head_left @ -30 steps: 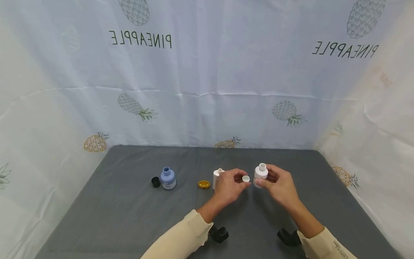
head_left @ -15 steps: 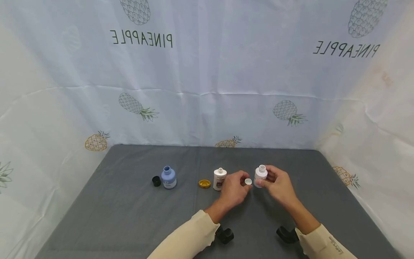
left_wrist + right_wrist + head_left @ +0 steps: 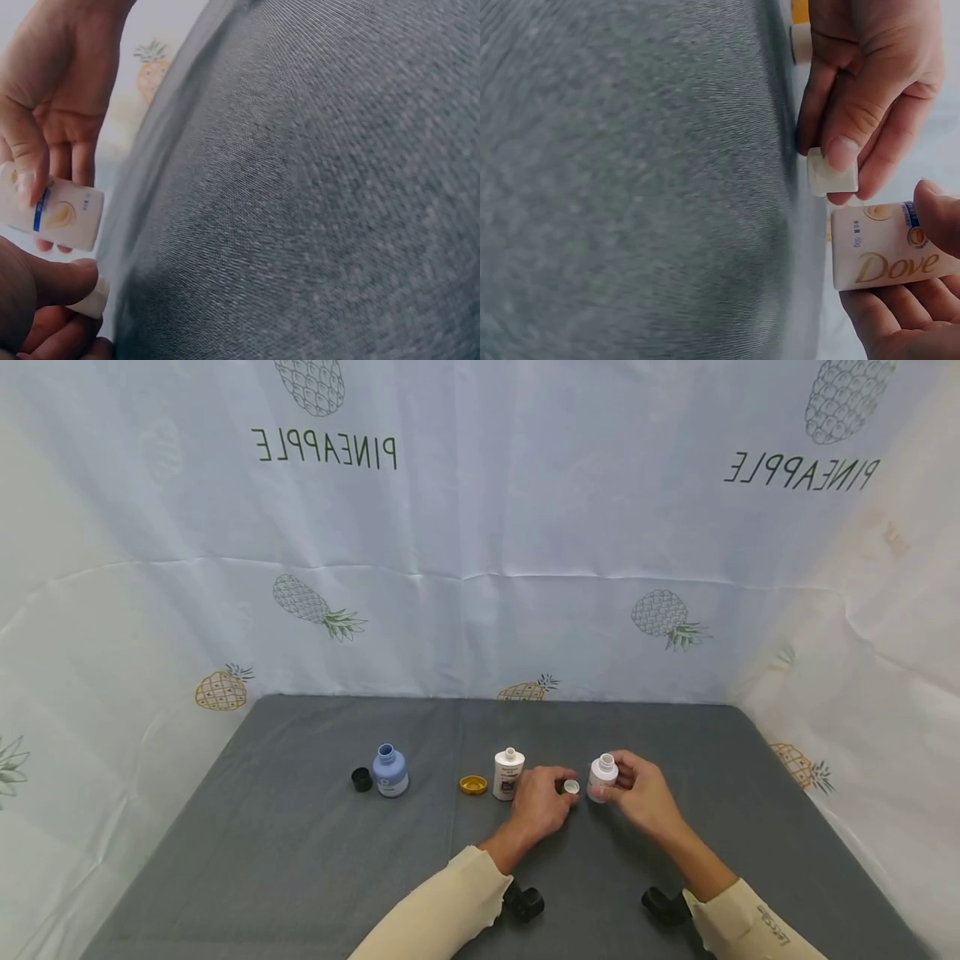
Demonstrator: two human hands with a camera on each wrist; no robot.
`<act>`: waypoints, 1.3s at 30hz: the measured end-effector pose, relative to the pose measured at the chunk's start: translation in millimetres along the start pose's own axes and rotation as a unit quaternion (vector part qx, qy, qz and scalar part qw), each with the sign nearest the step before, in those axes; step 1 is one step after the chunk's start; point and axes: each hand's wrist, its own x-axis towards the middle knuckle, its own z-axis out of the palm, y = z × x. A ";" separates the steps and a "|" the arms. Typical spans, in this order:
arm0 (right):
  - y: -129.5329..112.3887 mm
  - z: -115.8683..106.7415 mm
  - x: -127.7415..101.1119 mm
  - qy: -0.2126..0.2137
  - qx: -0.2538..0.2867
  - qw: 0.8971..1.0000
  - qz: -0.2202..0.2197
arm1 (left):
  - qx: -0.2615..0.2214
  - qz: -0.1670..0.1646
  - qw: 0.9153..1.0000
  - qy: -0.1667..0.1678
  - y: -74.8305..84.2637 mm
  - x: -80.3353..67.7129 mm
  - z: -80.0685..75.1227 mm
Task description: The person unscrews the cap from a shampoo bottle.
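My left hand pinches a small white bottle cap between thumb and fingers, its hollow side facing up. Just to the right, my right hand grips a white Dove bottle, upright and with its neck uncovered. In the right wrist view the lettering on the bottle is readable, and the cap is held low beside it, apart from it. Close to the left hand's knuckles stands another white bottle, also uncapped, with dark print. Whether the held cap touches the cloth I cannot tell.
A yellow cap lies left of the standing white bottle. Farther left are an uncapped blue bottle and a black cap. Grey cloth covers the table, and a pineapple-print curtain hangs behind.
Both hands have come down a little toward the table with the cap and the Dove bottle. The left hand shifted right, uncovering the standing white bottle, then slightly back.
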 end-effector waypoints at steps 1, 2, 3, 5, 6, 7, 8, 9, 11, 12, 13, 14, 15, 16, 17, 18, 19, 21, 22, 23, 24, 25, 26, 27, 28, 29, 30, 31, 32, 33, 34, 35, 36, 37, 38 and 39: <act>1.2 0.4 0.0 -0.003 0.003 1.000 0.002 | 0.002 -0.003 1.000 -0.001 -0.3 0.2 0.6; 2.5 0.8 0.0 -0.006 0.004 1.000 0.003 | 0.009 -0.003 1.000 0.001 -0.6 0.4 1.3; 3.4 1.4 -0.1 -0.009 0.004 1.000 0.005 | 0.017 -0.001 1.000 0.003 -1.0 0.4 2.0; 5.0 2.3 -0.2 -0.015 0.005 1.000 0.008 | 0.041 0.004 0.999 0.004 -1.4 0.0 3.2; 5.7 2.8 -0.2 -0.018 0.006 1.000 0.009 | 0.055 0.006 0.998 0.004 -1.6 -0.3 3.7; 6.4 3.4 0.0 -0.019 0.009 1.000 0.010 | 0.068 0.011 0.998 0.006 -1.8 -0.4 4.3; 7.2 3.8 0.1 -0.020 0.008 1.000 0.011 | 0.080 0.015 0.997 0.008 -2.1 -0.6 4.8; 7.8 4.3 0.3 -0.021 0.008 1.000 0.012 | 0.089 0.014 0.996 0.008 -2.1 -0.9 5.1; 9.5 5.2 0.7 -0.022 0.007 1.000 0.014 | 0.097 0.011 0.995 0.008 -2.4 -1.3 5.4; 10.1 5.7 0.8 -0.023 0.007 1.000 0.014 | 0.098 0.009 0.995 0.008 -2.7 -1.6 5.6; 10.8 6.1 0.9 -0.023 0.006 1.000 0.016 | 0.099 0.007 0.995 0.007 -2.7 -1.8 5.4; 11.4 6.4 1.0 -0.024 0.004 1.000 0.017 | 0.100 0.004 0.995 0.006 -2.5 -2.1 5.2; 12.0 6.6 0.9 -0.025 0.004 1.000 0.018 | 0.101 0.002 0.995 0.004 -2.4 -2.4 5.0; 12.4 6.9 1.1 -0.027 0.004 0.999 0.019 | 0.103 0.001 0.995 0.003 -2.5 -2.4 4.7; 12.7 7.4 1.2 -0.029 0.004 0.999 0.021 | 0.104 0.000 0.995 0.002 -2.4 -2.6 4.2; 12.9 7.7 1.2 -0.031 0.003 0.999 0.023 | 0.105 0.000 0.994 0.000 -2.2 -2.7 3.7; 13.6 8.0 1.4 -0.033 0.002 0.999 0.023 | 0.105 -0.001 0.994 -0.002 -2.2 -2.8 3.4; 14.5 8.4 1.3 -0.037 0.002 0.999 0.023 | 0.103 -0.003 0.995 -0.004 -2.4 -2.9 3.2; 15.0 8.5 1.3 -0.038 0.002 0.999 0.022 | 0.101 -0.004 0.995 -0.005 -2.6 -2.8 3.1; 15.1 8.7 1.2 -0.039 0.003 0.999 0.022 | 0.097 -0.005 0.995 -0.005 -2.8 -2.8 3.1; 15.7 8.7 1.3 -0.040 0.002 0.999 0.020 | 0.095 -0.006 0.995 -0.004 -3.0 -2.8 2.9; 15.9 8.9 1.6 -0.039 0.004 0.999 0.019 | 0.091 -0.005 0.996 -0.001 -3.2 -2.9 2.6; 15.9 8.9 1.7 -0.038 0.004 0.999 0.018 | 0.088 -0.003 0.996 0.003 -3.2 -3.1 2.0; 16.2 8.9 2.1 -0.037 0.004 0.999 0.018 | 0.086 -0.001 0.996 0.005 -3.0 -3.4 1.4; 16.0 8.8 2.1 -0.037 0.003 0.999 0.017 | 0.082 0.002 0.997 0.008 -2.5 -4.1 0.4; 16.1 8.6 2.4 -0.036 0.004 0.999 0.017 | 0.079 0.009 0.997 0.010 -1.6 -5.2 -0.9; 16.6 8.4 2.6 -0.037 0.001 0.999 0.015 | 0.074 0.018 0.997 0.012 -0.6 -6.7 -2.1; 16.6 8.0 2.5 -0.036 0.002 0.999 0.015 | 0.068 0.029 0.997 0.013 0.9 -8.3 -3.5; 17.4 7.4 2.5 -0.039 0.002 0.999 0.012 | 0.063 0.039 0.997 0.012 3.0 -10.1 -5.2; 17.7 6.9 2.4 -0.039 0.004 0.999 0.009 | 0.057 0.048 0.997 0.011 5.7 -12.1 -7.5; 18.4 6.3 2.4 -0.043 0.006 0.999 0.004 | 0.051 0.060 0.997 0.009 9.0 -14.5 -10.3; 18.8 5.6 2.1 -0.044 0.009 0.999 -0.001 | 0.045 0.072 0.996 0.007 12.6 -16.8 -13.4; 19.3 4.8 1.9 -0.046 0.005 0.999 -0.010 | 0.038 0.084 0.996 0.006 16.5 -19.3 -17.0; 19.3 4.0 1.7 -0.045 0.000 0.999 -0.018 | 0.033 0.093 0.995 0.002 21.1 -22.0 -21.9; 19.2 3.0 1.3 -0.043 -0.014 0.999 -0.028 | 0.029 0.102 0.994 -0.002 26.0 -25.0 -28.0; 17.8 1.8 0.5 -0.041 -0.029 0.998 -0.036 | 0.021 0.112 0.994 -0.004 30.5 -28.5 -34.8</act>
